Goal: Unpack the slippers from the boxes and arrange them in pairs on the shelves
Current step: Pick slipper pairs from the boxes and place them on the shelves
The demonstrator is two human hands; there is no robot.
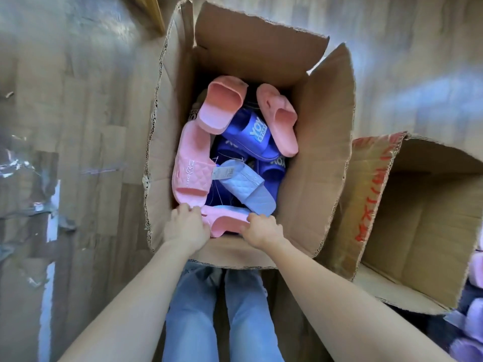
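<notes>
Seen from above, both bare forearms are stretched forward and down into a tall open cardboard box [321, 142] standing on a wooden floor [78, 100]. The arms converge towards the near wall of the box, with both palms turned downward.

The left hand [187, 226] is curled over the left end of a pink slipper [224, 220], with its fingertips bent down onto it. The right hand [264, 228] is curled round the right end of the same slipper, the fingers hooked over its edge. The slipper is held crosswise between the two hands, low against the near wall and inside the box.

More slippers are heaped loosely behind it:
- A quilted pink one [192, 165] is propped along the left wall, its toe just beside the left hand.
- A pale blue quilted one [248, 189] lies in the middle, its end near the right hand.
- A dark blue one with white lettering [251, 137] lies farther in.
- Two salmon-pink ones [222, 103] are tilted at the far end.

A second open box [418, 231] is seen to the right, touching the first. Blue jeans [193, 309] are visible below, between the arms.
</notes>
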